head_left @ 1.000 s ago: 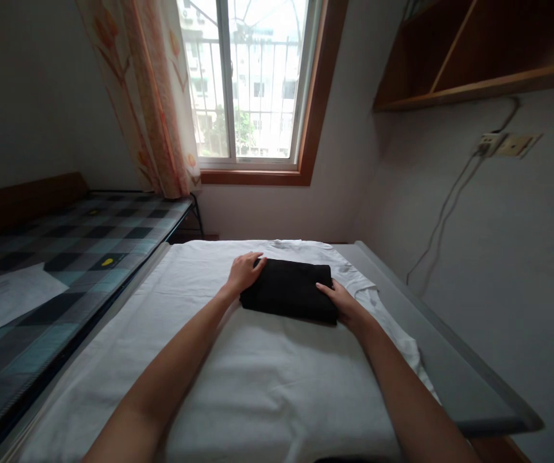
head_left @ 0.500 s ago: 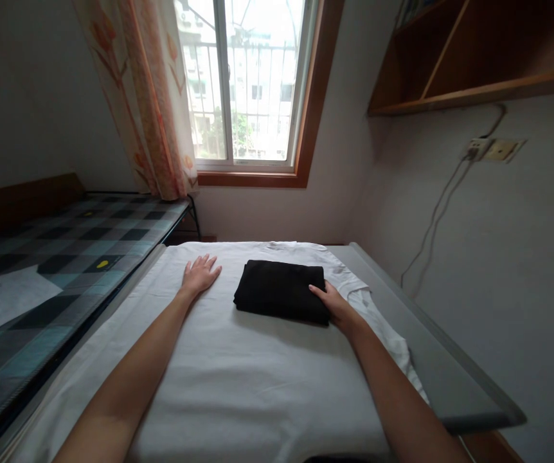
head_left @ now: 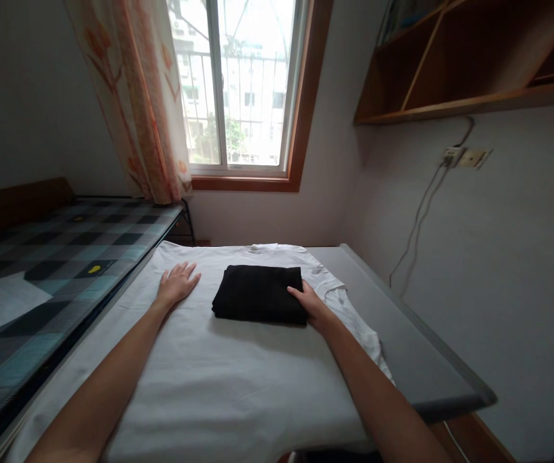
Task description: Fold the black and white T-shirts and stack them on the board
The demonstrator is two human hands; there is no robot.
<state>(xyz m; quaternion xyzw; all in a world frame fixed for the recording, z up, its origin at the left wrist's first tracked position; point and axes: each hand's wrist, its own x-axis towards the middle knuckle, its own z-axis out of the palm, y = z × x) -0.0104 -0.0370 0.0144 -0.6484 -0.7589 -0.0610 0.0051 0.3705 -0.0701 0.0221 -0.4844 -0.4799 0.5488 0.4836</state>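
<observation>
A dim room stood around me, with daylight in the window (head_left: 258, 83).
At the upper centre of the frame, I had bars, a pale building and some greenery (head_left: 233, 136) beyond the brown-framed glass, and a curtain (head_left: 137, 96) with orange flowers hung along its left side. At the left of the frame lay a checked mattress (head_left: 127, 239), a brown board (head_left: 17, 202) behind it and a sheet of paper (head_left: 7, 299) on it. At the upper right I saw a wooden shelf unit (head_left: 450, 110); below it, a cord (head_left: 420, 207) hung from a wall socket (head_left: 473, 158).
</observation>
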